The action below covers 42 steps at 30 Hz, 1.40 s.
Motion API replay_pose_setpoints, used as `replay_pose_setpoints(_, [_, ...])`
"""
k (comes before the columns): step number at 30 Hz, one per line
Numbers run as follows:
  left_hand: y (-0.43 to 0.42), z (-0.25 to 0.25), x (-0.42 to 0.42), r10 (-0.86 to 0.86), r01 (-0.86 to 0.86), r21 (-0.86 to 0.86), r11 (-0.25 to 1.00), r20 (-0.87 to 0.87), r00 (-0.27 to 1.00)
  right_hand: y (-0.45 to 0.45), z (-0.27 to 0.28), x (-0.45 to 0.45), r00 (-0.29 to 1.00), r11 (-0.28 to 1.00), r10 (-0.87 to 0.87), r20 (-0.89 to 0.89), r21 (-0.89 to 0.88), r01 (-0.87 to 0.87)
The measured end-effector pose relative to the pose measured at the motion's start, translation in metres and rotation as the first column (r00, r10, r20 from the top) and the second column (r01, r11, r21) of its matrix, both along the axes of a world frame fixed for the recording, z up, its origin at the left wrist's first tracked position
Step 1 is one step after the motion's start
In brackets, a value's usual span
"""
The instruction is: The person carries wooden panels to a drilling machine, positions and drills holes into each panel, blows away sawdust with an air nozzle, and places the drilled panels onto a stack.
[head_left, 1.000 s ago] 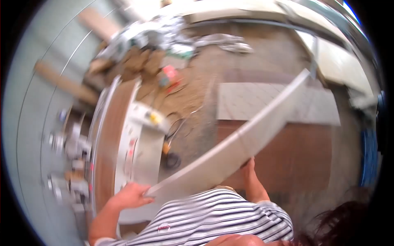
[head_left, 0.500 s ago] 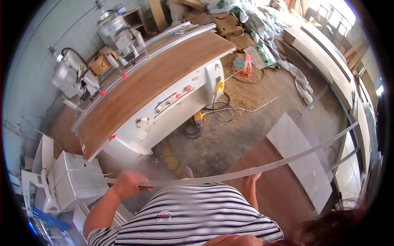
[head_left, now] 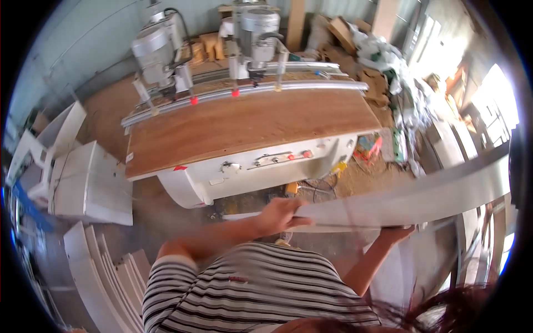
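Note:
A long pale board [head_left: 400, 206] stretches from the middle of the view to the right edge, in front of the striped shirt. My left hand [head_left: 279, 216] is closed on the board's left end, thumb and fingers pinching it. Under the board's lower edge, my right hand [head_left: 396, 234] supports it, its fingers partly hidden by the board. Beyond the board stands a machine with a brown wooden top [head_left: 250, 125], a white front panel [head_left: 266, 166] with red knobs, and two motor heads [head_left: 259, 34] behind the top.
A white cabinet [head_left: 95, 183] stands at the left, with pale boards [head_left: 100, 277] leaning below it. Crumpled plastic sheeting [head_left: 388, 55] and cardboard lie at the back right. Cables and a yellow connector [head_left: 338, 166] are near the machine's right end. More panels stand at the right.
The view has swung left, so the machine now faces me. The board has shifted right and shows its broad face. Both hands keep hold of it, my left hand now nearer the middle.

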<state>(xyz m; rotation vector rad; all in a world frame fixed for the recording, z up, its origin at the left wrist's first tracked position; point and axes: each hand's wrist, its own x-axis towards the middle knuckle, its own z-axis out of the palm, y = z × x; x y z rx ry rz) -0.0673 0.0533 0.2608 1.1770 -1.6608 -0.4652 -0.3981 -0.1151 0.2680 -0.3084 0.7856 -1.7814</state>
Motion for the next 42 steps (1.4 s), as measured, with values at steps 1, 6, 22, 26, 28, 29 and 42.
replay_pose_setpoints(1, [-0.014, 0.015, -0.006, 0.063, -0.064, -0.03, 0.997, -0.049, 0.997, -0.019, 0.014, 0.015, 0.997, 0.995, 0.022, -0.079, -0.094, -0.03])
replay_pose_setpoints(6, [-0.043, 0.054, 0.004, 0.428, -0.427, 0.125, 0.896, -0.506, 0.749, -0.089, 0.054, 0.086, 0.914, 0.977, -0.054, -0.401, -0.21, -0.034])
replay_pose_setpoints(22, [0.027, -0.161, 0.024, 0.254, -0.178, 0.332, 0.926, -0.899, -0.356, -0.142, 0.003, 0.368, -0.545, 0.499, -0.326, -0.772, 0.349, -0.793])
replay_pose_setpoints(26, [0.034, -0.185, 0.049, 0.319, -0.239, 0.42, 0.876, -0.874, -0.366, -0.147, -0.034, 0.443, -0.578, 0.366, -0.327, -0.748, 0.464, -0.807])
replay_pose_setpoints(28, [0.042, -0.196, 0.065, 0.325, -0.266, 0.442, 0.856, -0.863, -0.387, -0.145, -0.053, 0.475, -0.531, 0.345, -0.339, -0.776, 0.423, -0.838])
replay_pose_setpoints(29, [0.047, -0.202, 0.074, 0.333, -0.28, 0.458, 0.844, -0.856, -0.396, -0.142, -0.062, 0.492, -0.575, 0.326, -0.324, -0.752, 0.481, -0.814])
replay_pose_setpoints(42, [0.07, -0.256, 0.206, 0.449, -0.342, 0.583, 0.737, -0.8, -0.397, -0.131, -0.164, 0.621, -0.616, 0.28, -0.441, -0.653, 0.552, -0.786])
